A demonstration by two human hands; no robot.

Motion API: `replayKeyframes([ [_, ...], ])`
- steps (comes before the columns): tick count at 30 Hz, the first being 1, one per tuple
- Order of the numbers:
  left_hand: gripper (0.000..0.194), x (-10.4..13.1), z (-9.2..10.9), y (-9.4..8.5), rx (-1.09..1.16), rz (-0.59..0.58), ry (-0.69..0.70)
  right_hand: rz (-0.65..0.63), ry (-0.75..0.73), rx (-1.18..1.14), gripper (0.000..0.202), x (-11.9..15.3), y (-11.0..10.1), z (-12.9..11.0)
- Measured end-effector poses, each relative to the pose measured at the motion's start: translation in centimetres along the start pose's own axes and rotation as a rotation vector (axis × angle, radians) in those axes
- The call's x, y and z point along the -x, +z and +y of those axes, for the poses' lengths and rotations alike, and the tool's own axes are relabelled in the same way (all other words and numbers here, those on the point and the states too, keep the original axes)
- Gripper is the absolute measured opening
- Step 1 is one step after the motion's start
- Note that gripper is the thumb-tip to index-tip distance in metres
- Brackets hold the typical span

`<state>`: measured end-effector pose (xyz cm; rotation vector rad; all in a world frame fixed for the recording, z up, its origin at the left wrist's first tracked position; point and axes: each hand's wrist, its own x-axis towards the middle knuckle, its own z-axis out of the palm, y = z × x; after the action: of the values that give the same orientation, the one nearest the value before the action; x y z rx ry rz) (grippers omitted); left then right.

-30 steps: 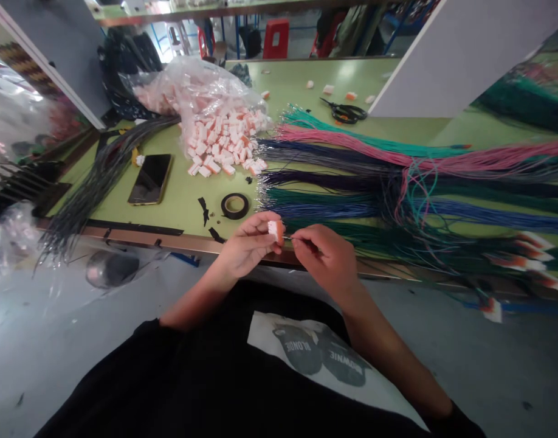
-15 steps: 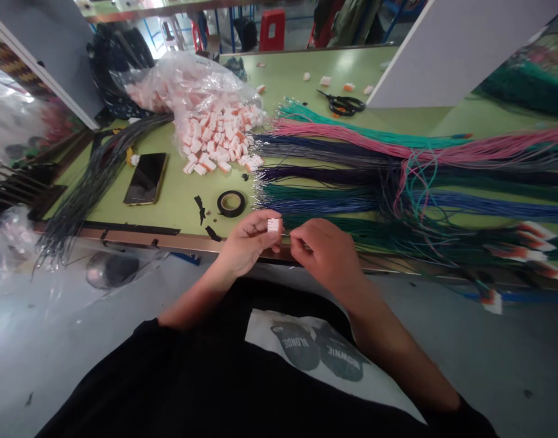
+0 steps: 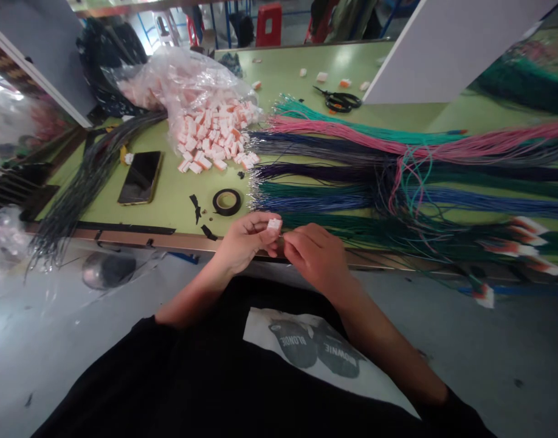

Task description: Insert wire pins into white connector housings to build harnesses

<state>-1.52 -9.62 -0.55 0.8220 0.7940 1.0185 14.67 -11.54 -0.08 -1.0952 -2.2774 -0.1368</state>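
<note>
Between the thumb and fingers of my left hand (image 3: 246, 243) is a small white connector housing (image 3: 274, 224). My right hand (image 3: 316, 254) is pinched right beside it, closed on a thin wire whose tip shows faintly at the housing's side; most of the wire is hidden by the fingers. Behind the hands, bundles of wires with bare metal ends lie across the table: a green bundle (image 3: 324, 221), a blue bundle (image 3: 334, 203) and a pink bundle (image 3: 343, 128). A heap of white and orange connector housings (image 3: 210, 137) spills from a clear plastic bag (image 3: 192, 76).
A roll of black tape (image 3: 227, 202) and a phone (image 3: 141, 177) lie to the left on the green table (image 3: 179, 207). Black scissors (image 3: 338, 100) rest at the back. Dark wires (image 3: 85, 176) hang over the left edge. Wired connectors (image 3: 529, 240) lie at the right.
My right hand has moved left, closer to the housing in my left hand. The housing has tilted slightly. The whole view has shifted a little.
</note>
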Motion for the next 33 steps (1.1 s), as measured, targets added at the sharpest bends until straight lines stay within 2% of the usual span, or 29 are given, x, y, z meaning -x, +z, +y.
replayKeyframes([
  [6,0.038,0.0,-0.1,0.0,-0.089,-0.051,0.002,-0.050,0.026,-0.035,0.027,0.7,0.3,0.2],
  [11,0.041,-0.1,-0.1,-0.2,-0.074,-0.061,-0.013,0.020,0.220,-0.259,0.015,0.6,0.5,0.0],
  [14,0.042,0.0,-0.1,-0.1,-0.053,-0.055,-0.013,0.055,0.282,-0.330,0.012,0.5,0.3,-0.3],
  [18,0.041,0.0,-0.2,-0.1,-0.033,-0.042,-0.001,0.040,0.284,-0.318,0.015,0.4,0.2,-0.4],
  [25,0.038,0.3,0.0,0.4,-0.107,-0.024,-0.005,-0.091,0.182,-0.168,0.023,0.9,0.9,-0.2],
  [27,0.038,0.4,0.0,0.5,-0.127,-0.023,-0.008,-0.143,0.203,-0.155,0.024,0.9,0.5,-0.2],
  [29,0.038,0.4,0.1,0.4,-0.136,-0.041,-0.011,-0.231,0.220,-0.246,0.023,0.6,-0.6,0.4],
  [31,0.037,0.4,0.2,0.2,-0.128,-0.083,-0.020,-0.307,0.229,-0.363,0.021,0.0,-2.1,1.9],
  [33,0.035,0.3,0.3,0.0,-0.109,-0.124,-0.029,-0.293,0.269,-0.322,0.021,-0.6,-3.5,4.2],
])
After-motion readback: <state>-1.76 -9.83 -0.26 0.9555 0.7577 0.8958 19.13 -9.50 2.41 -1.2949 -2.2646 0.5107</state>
